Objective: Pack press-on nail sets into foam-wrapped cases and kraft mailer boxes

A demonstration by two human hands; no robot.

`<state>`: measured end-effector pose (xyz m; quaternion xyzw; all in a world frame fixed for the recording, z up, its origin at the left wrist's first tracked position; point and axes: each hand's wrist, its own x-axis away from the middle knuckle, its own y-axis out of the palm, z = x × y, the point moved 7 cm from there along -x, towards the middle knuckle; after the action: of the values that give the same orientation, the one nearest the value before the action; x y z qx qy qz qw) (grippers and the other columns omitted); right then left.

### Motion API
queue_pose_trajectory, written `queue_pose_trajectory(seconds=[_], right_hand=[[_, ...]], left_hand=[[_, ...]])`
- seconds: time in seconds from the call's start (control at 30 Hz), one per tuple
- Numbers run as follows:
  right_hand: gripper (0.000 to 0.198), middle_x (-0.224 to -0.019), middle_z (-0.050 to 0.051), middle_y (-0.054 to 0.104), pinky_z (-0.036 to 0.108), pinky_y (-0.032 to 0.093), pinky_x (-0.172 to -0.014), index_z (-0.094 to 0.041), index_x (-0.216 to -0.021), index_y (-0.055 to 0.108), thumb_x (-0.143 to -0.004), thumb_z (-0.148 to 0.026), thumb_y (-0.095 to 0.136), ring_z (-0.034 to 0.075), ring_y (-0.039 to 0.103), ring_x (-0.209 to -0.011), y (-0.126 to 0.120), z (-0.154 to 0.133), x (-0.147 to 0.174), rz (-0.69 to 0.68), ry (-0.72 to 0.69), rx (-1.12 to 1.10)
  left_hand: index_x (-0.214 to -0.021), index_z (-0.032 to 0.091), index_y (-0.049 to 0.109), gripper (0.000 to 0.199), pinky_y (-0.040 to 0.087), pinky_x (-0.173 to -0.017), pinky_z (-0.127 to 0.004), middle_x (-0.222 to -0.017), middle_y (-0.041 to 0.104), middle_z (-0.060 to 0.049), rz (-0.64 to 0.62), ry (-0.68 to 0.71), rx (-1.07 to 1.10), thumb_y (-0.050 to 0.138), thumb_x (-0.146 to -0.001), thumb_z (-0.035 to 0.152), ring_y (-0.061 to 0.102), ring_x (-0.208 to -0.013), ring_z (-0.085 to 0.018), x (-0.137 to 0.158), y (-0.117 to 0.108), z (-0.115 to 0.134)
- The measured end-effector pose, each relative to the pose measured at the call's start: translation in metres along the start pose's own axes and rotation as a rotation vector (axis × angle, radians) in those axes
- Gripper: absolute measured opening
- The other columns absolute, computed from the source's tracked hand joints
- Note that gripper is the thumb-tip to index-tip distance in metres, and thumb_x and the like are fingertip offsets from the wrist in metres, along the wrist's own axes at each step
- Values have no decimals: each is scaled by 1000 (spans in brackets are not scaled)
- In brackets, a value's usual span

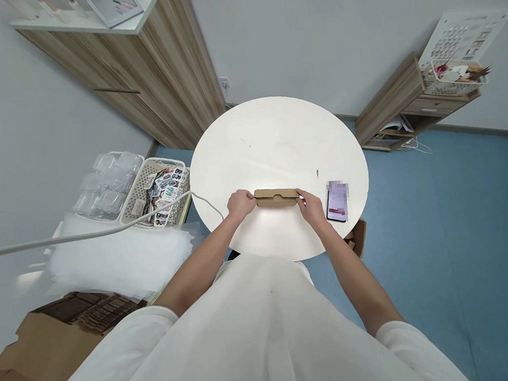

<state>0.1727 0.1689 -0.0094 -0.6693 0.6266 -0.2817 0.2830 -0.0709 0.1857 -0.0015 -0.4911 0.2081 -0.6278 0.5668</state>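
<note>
In the head view, a brown oblong cardboard box sits between the left hand and the right hand, each pinching one end with curled fingers. It is at the near part of a round white bench, left of a dark-edged smartphone. Around stand a wood-grain cabinet, pale grey walls and blue flooring.

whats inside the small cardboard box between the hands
No contents can be seen: the small cardboard box shows only brown card and a notched flap, which hide whatever is inside. The left hand and right hand hold its ends.
</note>
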Motion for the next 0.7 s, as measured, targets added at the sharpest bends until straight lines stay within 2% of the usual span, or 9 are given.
queue_pose_trajectory(seconds=[0.1,0.2,0.27,0.33,0.4,0.53,0.63,0.7], right_hand=[[37,-105,7,65,38,49,-80,-22,-118,54,-85,-26,39,21,61,-86,0,0,0,15,-5,27],[37,-104,7,65,38,48,-80,-21,-119,53,-86,-27,38,21,61,-87,1,-1,1,19,-10,35],[37,-103,8,65,37,49,-79,-21,-120,52,-86,-28,37,20,61,-85,2,-3,2,19,-10,33],[37,-102,8,65,37,49,-77,-21,-120,51,-86,-28,37,20,61,-83,2,-4,2,20,-8,31],[38,-101,8,65,37,49,-77,-20,-120,51,-86,-29,37,20,61,-83,3,-5,2,22,-7,30],[38,-102,8,64,39,49,-79,-20,-120,52,-86,-29,37,21,60,-86,4,-5,2,26,-1,20],[39,-107,9,63,39,50,-80,-20,-120,52,-84,-30,40,21,60,-88,5,-4,5,21,15,-35],[42,-111,9,61,37,52,-77,-20,-121,52,-82,-34,46,21,61,-91,6,-1,7,7,47,-127]], left_hand=[[-78,22,67,20,42,-61,-30,-74,67,-6,7,142,-149,47,-74,24,61,-75,-23,10,0,11],[-105,19,61,32,42,-67,-34,-78,67,-9,45,267,-252,43,-79,23,61,-81,-26,22,2,21],[-123,17,48,43,43,-69,-34,-82,67,-9,80,289,-215,43,-82,27,62,-81,-26,27,2,23],[-129,18,40,48,43,-71,-33,-91,68,-8,111,278,-102,43,-84,33,62,-80,-23,25,0,20],[-126,20,44,44,44,-74,-32,-96,67,-5,113,256,32,42,-85,37,62,-80,-20,19,-2,16],[-98,20,62,29,45,-76,-28,-98,65,-5,119,219,229,43,-84,37,61,-81,-16,5,-4,11],[-84,18,64,22,47,-76,-27,-98,64,-5,135,107,353,50,-80,34,62,-79,-15,-2,0,2],[-84,18,63,19,48,-73,-26,-96,65,-5,98,35,456,54,-77,33,62,-79,-15,-5,7,-3]])
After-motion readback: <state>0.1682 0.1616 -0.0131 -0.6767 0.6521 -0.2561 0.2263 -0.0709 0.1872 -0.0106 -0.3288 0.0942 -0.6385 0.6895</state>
